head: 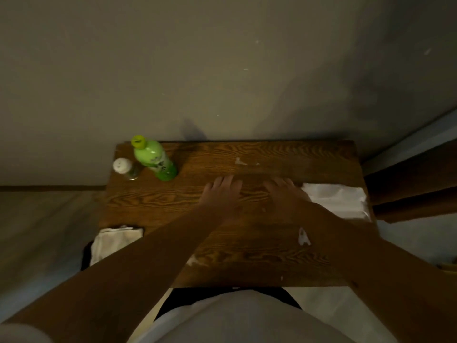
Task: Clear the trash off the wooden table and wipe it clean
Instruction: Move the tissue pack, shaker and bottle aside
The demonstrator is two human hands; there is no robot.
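Scraps point(303, 236) of white paper lie on the table point(153, 199) near the front edge, light and limp, best pinched at an edge, while the left hand point(220, 194) and right hand point(284, 194) rest flat, fingers straight, holding nothing.

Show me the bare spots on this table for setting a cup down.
Bare wood lies along the far edge between the green bottle and the right corner, and left-centre between bottle and cloth. The shaker crowds the far-left corner; the left hand, right hand and white paper fill centre-right.
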